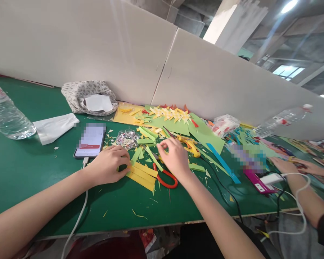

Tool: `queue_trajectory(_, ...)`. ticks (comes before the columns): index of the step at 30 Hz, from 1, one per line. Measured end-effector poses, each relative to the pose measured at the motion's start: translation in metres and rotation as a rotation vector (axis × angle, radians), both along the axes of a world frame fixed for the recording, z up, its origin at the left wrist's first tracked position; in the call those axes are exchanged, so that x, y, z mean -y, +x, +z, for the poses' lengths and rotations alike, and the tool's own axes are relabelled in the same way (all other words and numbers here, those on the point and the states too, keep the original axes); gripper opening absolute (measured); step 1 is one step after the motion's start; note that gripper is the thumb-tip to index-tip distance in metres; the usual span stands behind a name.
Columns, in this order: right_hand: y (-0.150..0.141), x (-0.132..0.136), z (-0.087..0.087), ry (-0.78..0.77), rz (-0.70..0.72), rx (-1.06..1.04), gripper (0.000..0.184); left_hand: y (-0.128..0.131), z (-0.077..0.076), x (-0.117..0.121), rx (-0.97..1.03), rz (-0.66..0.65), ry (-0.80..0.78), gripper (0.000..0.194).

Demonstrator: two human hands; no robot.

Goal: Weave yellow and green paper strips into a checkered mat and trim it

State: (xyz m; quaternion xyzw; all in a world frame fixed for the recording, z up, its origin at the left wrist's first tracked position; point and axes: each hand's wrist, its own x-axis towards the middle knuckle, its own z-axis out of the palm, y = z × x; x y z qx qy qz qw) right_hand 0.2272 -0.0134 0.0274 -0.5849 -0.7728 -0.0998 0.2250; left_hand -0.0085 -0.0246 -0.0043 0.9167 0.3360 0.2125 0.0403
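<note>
Yellow paper strips [143, 177] lie side by side on the green table. My left hand [110, 164] is at their left end, fingers curled and closed on the paper's edge. Just right of it, my right hand [175, 156] hovers over the scraps with thumb and fingertips drawn together; whatever is between them is too small to make out. Below that hand show the red handles of a pair of scissors [175, 184], the rest partly covered. Folded green paper strips [153, 158] lie between my hands. A yellow glue gun [192, 147] rests beyond my right hand.
A phone [90, 140] on a charging cable and a round case of gems [127, 139] lie behind my left hand. Woven paper pieces [170, 114] stand near the partition. Water bottles [9, 115] flank the table. At right, another person's hands [283, 165] work near a power bank [259, 181].
</note>
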Motion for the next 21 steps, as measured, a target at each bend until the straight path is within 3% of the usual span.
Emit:
queue_trajectory(4, -0.034, 0.023, -0.023, -0.104, 0.229, 0.139, 0.021, 0.000, 0.001, 0.000, -0.003, 0.004, 0.000, 0.017)
queue_trajectory(8, -0.045, 0.026, -0.035, -0.088, 0.183, 0.292, 0.015, 0.000, 0.000, -0.001, 0.005, 0.005, -0.002, 0.015)
queue_trajectory(12, -0.027, 0.015, -0.023, -0.052, 0.077, 0.347, 0.020, 0.000, -0.002, -0.001, 0.017, -0.005, 0.012, 0.017)
queue_trajectory(16, -0.010, 0.010, -0.011, -0.005, 0.010, 0.188, 0.018, -0.001, -0.002, -0.001, 0.003, -0.013, 0.008, 0.016)
queue_trajectory(21, 0.002, 0.008, -0.010, -0.132, 0.033, 0.086, 0.018, -0.003, 0.001, -0.001, 0.164, 0.089, 0.085, 0.019)
